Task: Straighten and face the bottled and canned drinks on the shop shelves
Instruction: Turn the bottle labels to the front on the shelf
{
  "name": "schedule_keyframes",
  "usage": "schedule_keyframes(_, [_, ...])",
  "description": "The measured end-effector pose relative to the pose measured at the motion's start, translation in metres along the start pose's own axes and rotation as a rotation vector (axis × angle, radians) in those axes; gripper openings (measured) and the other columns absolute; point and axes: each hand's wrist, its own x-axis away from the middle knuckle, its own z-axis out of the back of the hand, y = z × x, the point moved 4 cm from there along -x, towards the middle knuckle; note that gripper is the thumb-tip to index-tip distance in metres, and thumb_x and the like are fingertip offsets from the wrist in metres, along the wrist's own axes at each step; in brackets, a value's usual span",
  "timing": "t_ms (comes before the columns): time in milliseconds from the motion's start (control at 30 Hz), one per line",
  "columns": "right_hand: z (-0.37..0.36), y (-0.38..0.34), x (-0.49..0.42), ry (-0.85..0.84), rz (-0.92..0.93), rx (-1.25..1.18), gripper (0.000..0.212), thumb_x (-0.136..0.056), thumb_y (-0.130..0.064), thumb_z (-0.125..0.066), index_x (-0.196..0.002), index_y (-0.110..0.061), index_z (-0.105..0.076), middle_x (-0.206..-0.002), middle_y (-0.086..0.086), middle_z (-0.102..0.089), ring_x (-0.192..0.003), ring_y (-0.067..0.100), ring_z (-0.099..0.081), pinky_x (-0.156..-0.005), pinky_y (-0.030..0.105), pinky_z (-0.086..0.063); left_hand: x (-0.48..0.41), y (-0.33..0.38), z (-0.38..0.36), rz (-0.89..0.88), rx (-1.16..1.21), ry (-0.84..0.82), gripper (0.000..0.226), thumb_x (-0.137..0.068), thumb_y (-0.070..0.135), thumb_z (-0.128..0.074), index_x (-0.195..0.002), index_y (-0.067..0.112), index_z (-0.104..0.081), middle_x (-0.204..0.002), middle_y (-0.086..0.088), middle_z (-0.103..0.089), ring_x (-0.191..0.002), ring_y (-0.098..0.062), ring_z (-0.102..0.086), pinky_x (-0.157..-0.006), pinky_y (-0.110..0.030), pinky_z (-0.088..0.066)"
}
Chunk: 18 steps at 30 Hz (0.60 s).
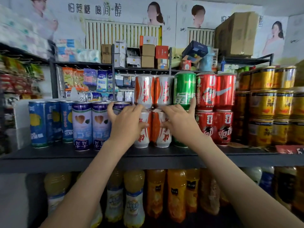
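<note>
Silver-and-orange cans stand two high mid-shelf: two lower cans (152, 129) and two upper cans (153, 91) on top of them. My left hand (126, 120) grips the lower left can, fingers round its top and left side, thumb across its front. My right hand (179, 118) grips the lower right can the same way, its fingertips reaching up against the foot of the green can (185, 89). The green can below it is mostly hidden by my right wrist.
Tall blue and purple cans (82, 125) line the shelf on the left. Red cola cans (215, 109) and gold cans (269, 109) are stacked on the right. Juice bottles (156, 193) fill the shelf below. The dark shelf edge (148, 160) runs across, with boxes on the top shelf.
</note>
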Motion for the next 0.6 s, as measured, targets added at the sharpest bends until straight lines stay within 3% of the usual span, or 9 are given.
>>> schedule_keyframes(200, [0.002, 0.008, 0.003, 0.015, 0.073, -0.084, 0.054, -0.093, -0.039, -0.053, -0.143, -0.025, -0.036, -0.137, -0.009, -0.049, -0.131, 0.010, -0.038, -0.103, 0.059, 0.023, -0.003, 0.003, 0.006, 0.041, 0.045, -0.104, 0.041, -0.083, 0.042, -0.064, -0.119, 0.029, -0.048, -0.124, 0.010, -0.059, -0.122, -0.015, -0.050, -0.112, -0.042, -0.003])
schedule_keyframes(300, [0.017, 0.017, 0.006, 0.157, 0.112, -0.183, 0.049, -0.092, -0.033, -0.056, -0.138, -0.023, -0.042, -0.138, -0.006, -0.048, -0.133, 0.013, -0.036, -0.108, 0.054, 0.020, -0.002, 0.007, 0.007, 0.062, 0.015, -0.122, 0.045, -0.084, 0.046, -0.061, -0.124, 0.030, -0.046, -0.131, 0.009, -0.054, -0.128, -0.014, -0.043, -0.112, -0.043, -0.001])
schedule_keyframes(433, [0.052, 0.048, -0.009, 0.337, -0.002, -0.206, 0.059, -0.088, -0.024, -0.062, -0.142, -0.017, -0.039, -0.140, 0.001, -0.046, -0.134, 0.024, -0.032, -0.111, 0.059, 0.008, -0.012, 0.025, 0.013, 0.040, 0.040, -0.049, 0.049, -0.088, 0.055, -0.051, -0.130, 0.030, -0.045, -0.138, 0.011, -0.046, -0.134, -0.012, -0.032, -0.112, -0.042, 0.001])
schedule_keyframes(600, [0.060, 0.076, -0.020, 0.188, -0.066, -0.091, 0.080, -0.086, -0.038, -0.064, -0.149, -0.018, -0.021, -0.151, 0.002, -0.030, -0.140, 0.022, -0.018, -0.110, 0.058, 0.012, -0.038, 0.056, 0.019, 0.134, 0.349, -0.010, 0.040, -0.090, 0.048, -0.054, -0.124, 0.026, -0.051, -0.121, 0.012, -0.060, -0.118, -0.013, -0.050, -0.110, -0.039, -0.010])
